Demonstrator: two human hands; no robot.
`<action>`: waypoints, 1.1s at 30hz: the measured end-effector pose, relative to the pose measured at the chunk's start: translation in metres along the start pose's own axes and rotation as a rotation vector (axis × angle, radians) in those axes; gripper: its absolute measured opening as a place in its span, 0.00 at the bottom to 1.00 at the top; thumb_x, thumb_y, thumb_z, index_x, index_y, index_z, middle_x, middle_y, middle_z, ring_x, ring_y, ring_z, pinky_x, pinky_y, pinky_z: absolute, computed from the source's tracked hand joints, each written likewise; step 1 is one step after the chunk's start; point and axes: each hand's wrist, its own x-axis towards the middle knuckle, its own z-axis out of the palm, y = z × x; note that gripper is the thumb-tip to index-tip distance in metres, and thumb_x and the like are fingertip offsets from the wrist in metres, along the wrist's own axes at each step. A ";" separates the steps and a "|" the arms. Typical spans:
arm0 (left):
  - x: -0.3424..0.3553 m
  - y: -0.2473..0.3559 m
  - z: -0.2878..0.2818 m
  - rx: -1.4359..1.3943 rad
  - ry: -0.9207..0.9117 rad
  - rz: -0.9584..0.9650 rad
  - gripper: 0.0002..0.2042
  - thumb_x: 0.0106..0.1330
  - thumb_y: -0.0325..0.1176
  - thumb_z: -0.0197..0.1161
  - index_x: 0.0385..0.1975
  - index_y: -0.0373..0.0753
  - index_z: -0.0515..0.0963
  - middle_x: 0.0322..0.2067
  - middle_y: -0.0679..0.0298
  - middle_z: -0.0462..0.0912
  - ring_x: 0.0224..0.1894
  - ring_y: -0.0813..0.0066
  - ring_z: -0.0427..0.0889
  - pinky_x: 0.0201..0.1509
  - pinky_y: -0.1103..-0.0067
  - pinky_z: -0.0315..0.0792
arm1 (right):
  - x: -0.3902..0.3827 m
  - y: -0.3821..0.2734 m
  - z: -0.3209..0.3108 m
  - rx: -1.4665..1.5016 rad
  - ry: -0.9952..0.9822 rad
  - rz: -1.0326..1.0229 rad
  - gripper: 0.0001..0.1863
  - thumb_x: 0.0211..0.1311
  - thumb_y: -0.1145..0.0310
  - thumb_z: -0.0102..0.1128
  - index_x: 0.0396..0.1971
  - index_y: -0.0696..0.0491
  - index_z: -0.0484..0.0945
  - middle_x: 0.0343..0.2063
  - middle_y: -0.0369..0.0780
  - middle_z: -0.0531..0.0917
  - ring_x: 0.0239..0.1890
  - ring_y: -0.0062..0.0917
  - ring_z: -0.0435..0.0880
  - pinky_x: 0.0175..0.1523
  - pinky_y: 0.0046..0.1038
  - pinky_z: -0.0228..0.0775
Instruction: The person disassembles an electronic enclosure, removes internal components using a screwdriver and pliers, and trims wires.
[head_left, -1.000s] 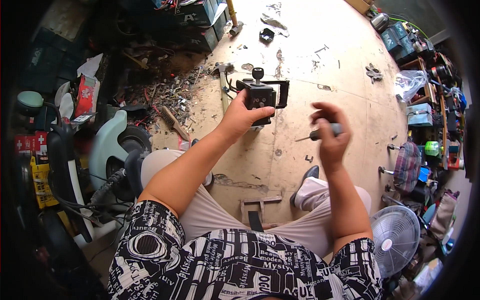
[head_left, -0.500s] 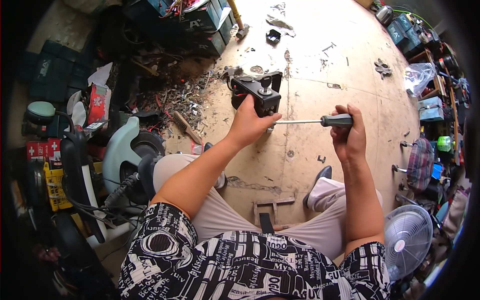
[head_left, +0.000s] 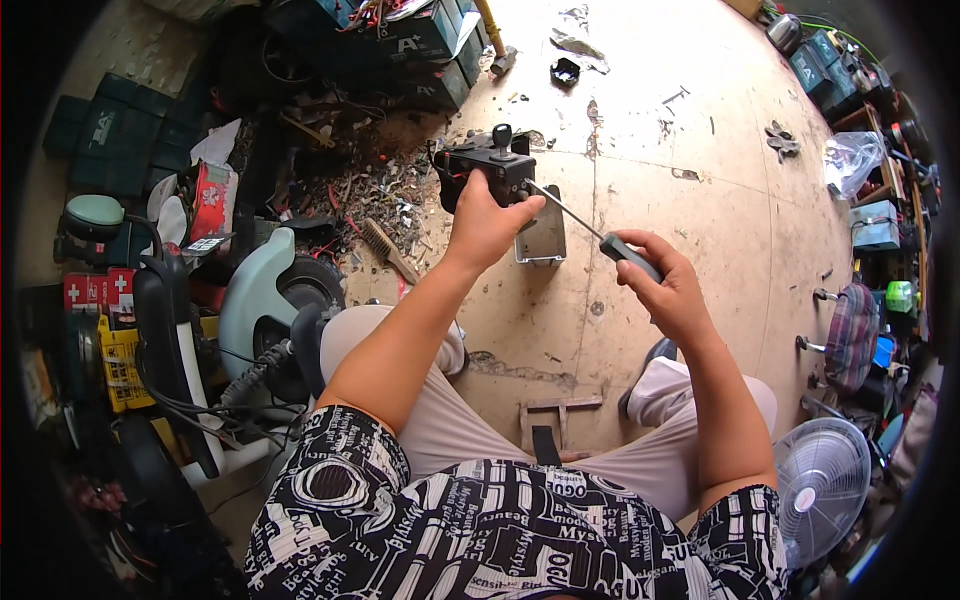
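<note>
My left hand is closed around a black box, with the thumb along its near side. A key with a black head stands upright in a lock on the box's top. Wires show at the box's left end. In my right hand is a screwdriver, gripped by its dark grey handle. Its thin metal shaft slants up and left, and the tip meets the box's right end near a small screw or hole. Partly behind my left fingers, below the box, is an open rectangular case.
A wooden brush lies beside scattered scraps on the floor at left. A pale green scooter is close to my left arm. On the right are a fan and a plaid-covered stool. A hammer rests near the battery boxes.
The black box has turned and tilted, exposing the open case below it. My right hand has moved left and down, swinging the screwdriver from level to slanted, its tip now higher on the box's end.
</note>
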 end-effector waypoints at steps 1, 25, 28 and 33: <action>0.000 -0.002 0.001 -0.052 0.029 0.016 0.20 0.52 0.32 0.74 0.39 0.32 0.71 0.34 0.60 0.80 0.34 0.73 0.80 0.38 0.76 0.76 | 0.000 0.002 0.000 -0.014 0.032 -0.056 0.17 0.63 0.68 0.61 0.51 0.54 0.77 0.30 0.34 0.82 0.26 0.12 0.74 0.32 0.18 0.67; -0.001 -0.008 0.009 -0.089 -0.049 -0.026 0.20 0.54 0.33 0.73 0.40 0.32 0.71 0.35 0.59 0.81 0.36 0.74 0.81 0.39 0.77 0.76 | -0.002 0.007 0.005 -0.164 0.101 -0.057 0.15 0.61 0.68 0.61 0.46 0.57 0.80 0.24 0.37 0.83 0.24 0.14 0.77 0.30 0.20 0.70; -0.001 -0.008 0.009 -0.021 -0.042 -0.022 0.20 0.53 0.34 0.73 0.40 0.32 0.71 0.35 0.58 0.81 0.36 0.72 0.81 0.40 0.76 0.76 | -0.003 0.005 0.004 -0.174 0.100 -0.047 0.15 0.61 0.69 0.61 0.46 0.57 0.79 0.24 0.37 0.83 0.23 0.14 0.77 0.30 0.20 0.69; 0.001 -0.016 0.008 0.172 -0.054 0.061 0.21 0.54 0.32 0.73 0.42 0.31 0.70 0.38 0.57 0.81 0.38 0.70 0.81 0.42 0.75 0.75 | -0.005 0.007 0.004 -0.181 0.091 -0.057 0.15 0.62 0.69 0.61 0.47 0.58 0.79 0.24 0.37 0.83 0.23 0.15 0.77 0.30 0.20 0.70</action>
